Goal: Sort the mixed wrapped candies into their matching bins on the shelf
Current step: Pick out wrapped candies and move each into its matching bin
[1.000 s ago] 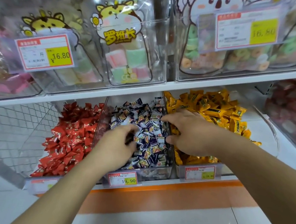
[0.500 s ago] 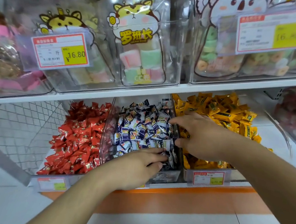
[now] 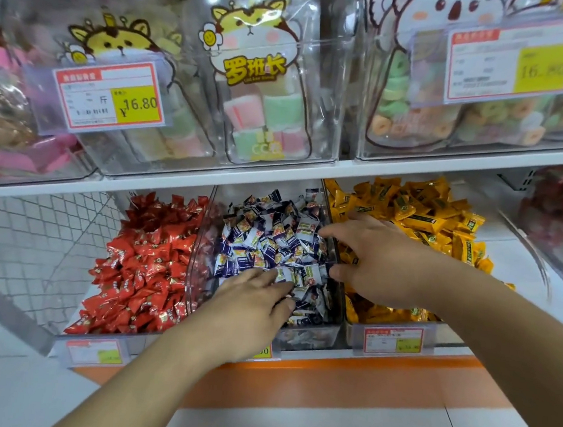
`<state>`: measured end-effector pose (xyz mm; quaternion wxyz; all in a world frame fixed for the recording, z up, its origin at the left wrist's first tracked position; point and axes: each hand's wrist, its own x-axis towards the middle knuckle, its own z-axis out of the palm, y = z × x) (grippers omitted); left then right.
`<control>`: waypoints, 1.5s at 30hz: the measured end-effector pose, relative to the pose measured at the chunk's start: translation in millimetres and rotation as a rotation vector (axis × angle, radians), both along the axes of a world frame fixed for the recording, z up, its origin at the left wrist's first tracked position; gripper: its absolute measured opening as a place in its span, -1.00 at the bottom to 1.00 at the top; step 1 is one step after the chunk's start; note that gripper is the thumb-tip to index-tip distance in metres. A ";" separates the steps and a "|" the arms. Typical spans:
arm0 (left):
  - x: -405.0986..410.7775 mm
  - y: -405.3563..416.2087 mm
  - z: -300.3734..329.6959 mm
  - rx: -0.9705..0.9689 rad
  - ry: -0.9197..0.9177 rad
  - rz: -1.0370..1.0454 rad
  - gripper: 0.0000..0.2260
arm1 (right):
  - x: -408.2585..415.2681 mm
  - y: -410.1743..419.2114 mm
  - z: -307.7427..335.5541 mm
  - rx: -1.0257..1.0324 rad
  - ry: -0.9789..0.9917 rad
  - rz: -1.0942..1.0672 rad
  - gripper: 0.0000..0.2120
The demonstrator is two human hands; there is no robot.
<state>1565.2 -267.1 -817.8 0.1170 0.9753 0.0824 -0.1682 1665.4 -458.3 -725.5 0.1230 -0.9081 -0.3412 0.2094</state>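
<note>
Orange trim (image 3: 343, 374) edges the shelf nearest the camera. Above it the left hand (image 3: 251, 303) lies palm down on the front of the blue candies (image 3: 270, 243) in the middle bin (image 3: 309, 336), fingers straight and loose, grasping nothing. The right hand (image 3: 375, 260) reaches across the wall between the middle and yellow bins, fingers spread and relaxed, tips touching blue wrappers. Red candies (image 3: 144, 262) fill the left bin, yellow candies (image 3: 420, 220) the right. Marshmallow bins (image 3: 261, 84) stand on the shelf above
</note>
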 end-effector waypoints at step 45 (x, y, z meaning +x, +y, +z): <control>10.5 11.0 11.4 -0.155 -0.254 0.236 -0.62 | 3.6 0.1 -6.0 0.005 -0.002 0.013 -0.41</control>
